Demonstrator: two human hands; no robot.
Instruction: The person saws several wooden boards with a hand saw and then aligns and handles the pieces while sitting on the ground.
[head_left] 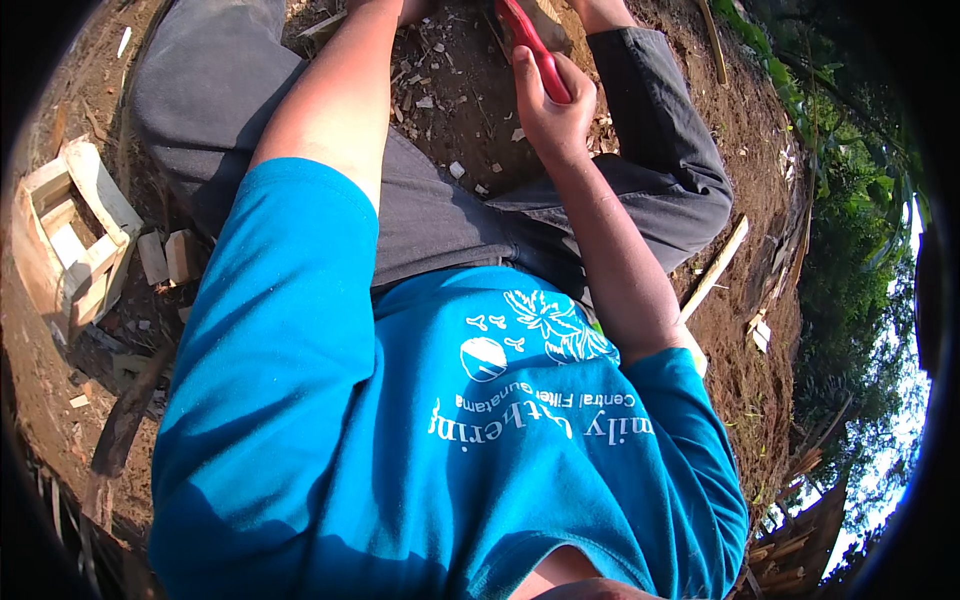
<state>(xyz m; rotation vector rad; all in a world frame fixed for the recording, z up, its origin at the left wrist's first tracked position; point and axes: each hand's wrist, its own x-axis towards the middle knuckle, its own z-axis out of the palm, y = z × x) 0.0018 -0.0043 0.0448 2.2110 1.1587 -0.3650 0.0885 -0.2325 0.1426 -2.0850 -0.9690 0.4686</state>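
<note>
My right hand (560, 112) is closed around the red handle (538, 48) of a tool, its thumb lying along the grip. The tool's working end runs past the upper edge, so its kind does not show. Beside the handle is a pale piece of wood (548, 22), partly cut off by the same edge. My left forearm (335, 95) reaches up and out of the picture, and the hand at its end is beyond the frame. A patch of skin near that wrist is too cropped to identify.
My legs in dark grey trousers (430, 215) are bent on brown soil (745, 130) strewn with wood chips. At the left stand a pale wooden frame-like piece (100, 215) and small wood blocks (182, 257). A pale stick (718, 268) lies at the right, near green plants (850, 230).
</note>
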